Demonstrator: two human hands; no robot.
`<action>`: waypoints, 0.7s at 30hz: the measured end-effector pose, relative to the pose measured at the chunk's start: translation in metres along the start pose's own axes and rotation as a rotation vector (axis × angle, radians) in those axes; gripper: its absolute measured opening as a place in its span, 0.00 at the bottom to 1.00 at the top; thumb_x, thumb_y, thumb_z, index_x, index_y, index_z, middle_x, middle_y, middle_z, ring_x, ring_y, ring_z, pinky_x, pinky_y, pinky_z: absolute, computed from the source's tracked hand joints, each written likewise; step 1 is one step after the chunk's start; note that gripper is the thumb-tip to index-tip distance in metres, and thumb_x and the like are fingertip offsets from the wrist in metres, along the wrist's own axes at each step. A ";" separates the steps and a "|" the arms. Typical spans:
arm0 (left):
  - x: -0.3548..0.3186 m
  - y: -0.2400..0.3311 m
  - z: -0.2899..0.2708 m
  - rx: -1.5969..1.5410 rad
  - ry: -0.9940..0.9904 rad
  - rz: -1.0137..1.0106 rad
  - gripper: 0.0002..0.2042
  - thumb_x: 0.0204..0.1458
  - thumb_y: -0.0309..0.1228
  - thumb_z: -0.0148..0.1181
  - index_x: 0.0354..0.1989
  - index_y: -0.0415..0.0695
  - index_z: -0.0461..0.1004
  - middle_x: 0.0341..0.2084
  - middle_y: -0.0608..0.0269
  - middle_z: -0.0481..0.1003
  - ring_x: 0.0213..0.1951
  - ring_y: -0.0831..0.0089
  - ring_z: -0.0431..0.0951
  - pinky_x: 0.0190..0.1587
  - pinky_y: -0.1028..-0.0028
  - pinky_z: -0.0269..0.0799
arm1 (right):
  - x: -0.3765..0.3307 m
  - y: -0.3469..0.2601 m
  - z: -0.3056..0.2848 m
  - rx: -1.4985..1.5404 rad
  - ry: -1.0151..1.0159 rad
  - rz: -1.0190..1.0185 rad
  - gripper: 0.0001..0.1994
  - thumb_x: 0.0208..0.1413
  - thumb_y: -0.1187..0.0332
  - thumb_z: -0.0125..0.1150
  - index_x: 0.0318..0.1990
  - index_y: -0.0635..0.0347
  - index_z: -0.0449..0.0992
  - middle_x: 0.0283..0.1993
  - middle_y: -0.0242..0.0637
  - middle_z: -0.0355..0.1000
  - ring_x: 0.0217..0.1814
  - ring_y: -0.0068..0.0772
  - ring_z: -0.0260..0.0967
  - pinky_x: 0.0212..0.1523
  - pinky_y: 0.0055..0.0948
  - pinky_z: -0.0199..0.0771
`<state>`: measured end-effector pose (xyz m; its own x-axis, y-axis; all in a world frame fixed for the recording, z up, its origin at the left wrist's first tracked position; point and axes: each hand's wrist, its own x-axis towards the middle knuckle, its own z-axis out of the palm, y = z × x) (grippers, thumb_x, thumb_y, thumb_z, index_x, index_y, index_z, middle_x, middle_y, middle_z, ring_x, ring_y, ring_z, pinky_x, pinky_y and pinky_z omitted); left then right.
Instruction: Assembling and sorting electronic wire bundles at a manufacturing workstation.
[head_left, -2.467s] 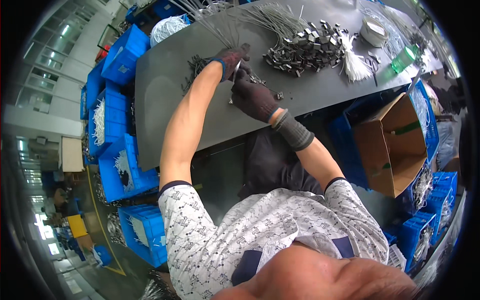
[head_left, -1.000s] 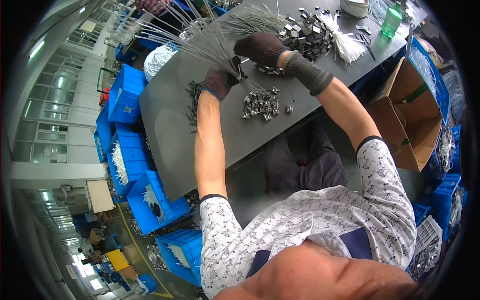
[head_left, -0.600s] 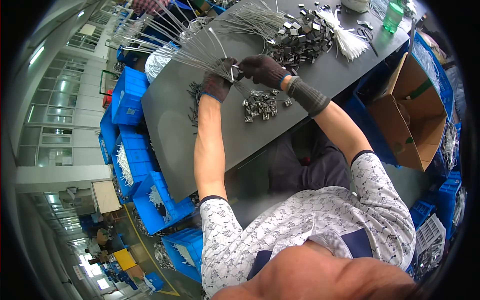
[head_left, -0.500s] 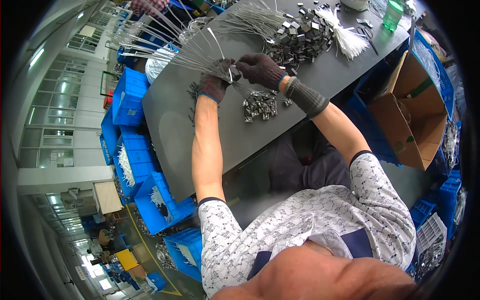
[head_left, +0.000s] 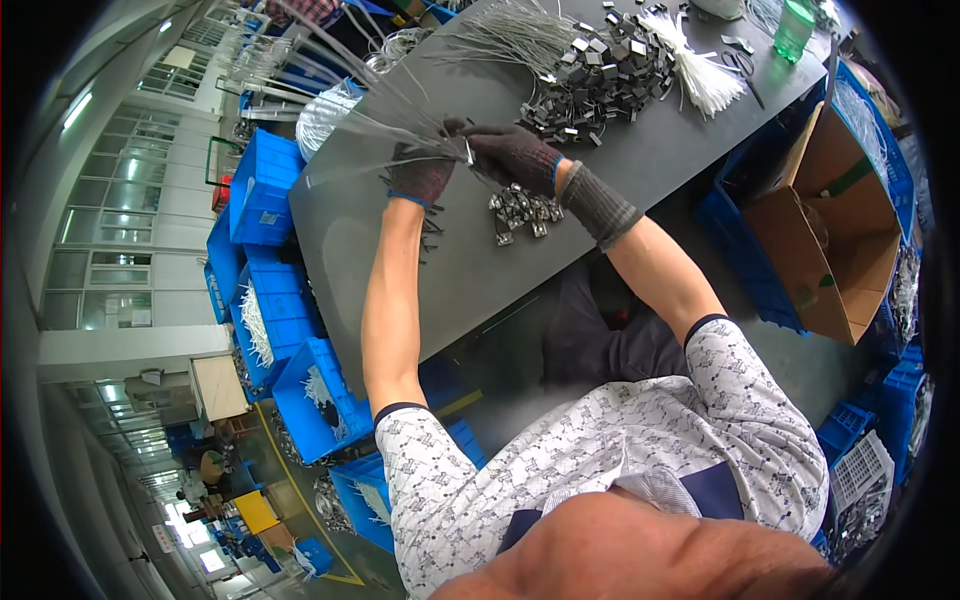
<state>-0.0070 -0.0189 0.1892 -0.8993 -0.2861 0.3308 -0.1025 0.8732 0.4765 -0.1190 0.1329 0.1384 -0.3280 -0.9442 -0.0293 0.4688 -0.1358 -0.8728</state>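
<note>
My left hand (head_left: pixel 420 178), in a dark knitted glove, is closed around a bundle of thin grey wires (head_left: pixel 405 100). The wires fan out away from me to the upper left, blurred by motion. My right hand (head_left: pixel 515 155), gloved alike with a grey cuff at the wrist, grips the same bundle from the right side, its fingers meeting the left ones. A small whitish band (head_left: pixel 469 152) shows at the bundle between the hands. Just below the right hand lies a pile of small shiny metal parts (head_left: pixel 525 212) on the dark table (head_left: pixel 400 300).
Farther back sit a heap of black block-shaped pieces (head_left: pixel 600 80), loose grey wires (head_left: pixel 510 35), a bunch of white strips (head_left: pixel 710 80), scissors (head_left: pixel 742 68) and a green bottle (head_left: pixel 792 32). Blue bins (head_left: pixel 265 190) line the left; a cardboard box (head_left: pixel 845 220) stands right.
The wires have swung and blurred, their loose ends spreading lower on the left. My right hand has shifted slightly left and down, closing onto the bundle; my left forearm has moved left.
</note>
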 end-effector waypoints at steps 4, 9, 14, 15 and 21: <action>-0.013 -0.002 0.004 0.365 0.131 0.072 0.12 0.57 0.37 0.62 0.39 0.40 0.82 0.34 0.50 0.81 0.36 0.57 0.81 0.40 0.62 0.76 | -0.003 -0.009 0.000 -0.075 -0.123 -0.004 0.13 0.67 0.62 0.54 0.50 0.59 0.79 0.24 0.23 0.65 0.22 0.12 0.60 0.22 0.19 0.58; -0.024 -0.005 0.027 0.419 0.148 -0.057 0.13 0.59 0.38 0.60 0.31 0.39 0.81 0.31 0.50 0.80 0.33 0.55 0.80 0.40 0.59 0.76 | 0.007 0.011 -0.008 -0.443 0.201 -0.173 0.13 0.62 0.62 0.54 0.41 0.62 0.80 0.26 0.36 0.71 0.25 0.27 0.68 0.28 0.29 0.67; -0.054 -0.017 0.054 -1.079 0.554 -0.464 0.14 0.62 0.39 0.60 0.31 0.40 0.77 0.31 0.54 0.79 0.34 0.59 0.80 0.46 0.59 0.79 | -0.007 0.010 -0.033 -0.850 0.322 -0.292 0.18 0.55 0.57 0.53 0.41 0.64 0.80 0.34 0.54 0.77 0.36 0.51 0.77 0.43 0.42 0.76; -0.054 -0.019 0.053 -1.198 0.579 -0.444 0.14 0.62 0.39 0.60 0.31 0.41 0.75 0.32 0.56 0.78 0.37 0.60 0.79 0.49 0.59 0.79 | -0.007 0.013 -0.029 -0.789 0.308 -0.271 0.19 0.56 0.57 0.52 0.42 0.63 0.80 0.34 0.53 0.77 0.35 0.48 0.77 0.41 0.41 0.76; -0.022 -0.011 0.021 -1.666 0.196 -0.737 0.10 0.60 0.38 0.62 0.33 0.43 0.75 0.32 0.55 0.77 0.40 0.60 0.79 0.49 0.55 0.78 | 0.005 0.001 -0.037 -0.980 0.240 -0.226 0.17 0.59 0.57 0.54 0.46 0.58 0.79 0.36 0.48 0.79 0.37 0.51 0.78 0.40 0.43 0.76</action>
<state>0.0047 -0.0142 0.1595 -0.8026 -0.5292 -0.2753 0.1827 -0.6573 0.7311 -0.1508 0.1390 0.1197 -0.5308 -0.8277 0.1820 -0.4624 0.1029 -0.8807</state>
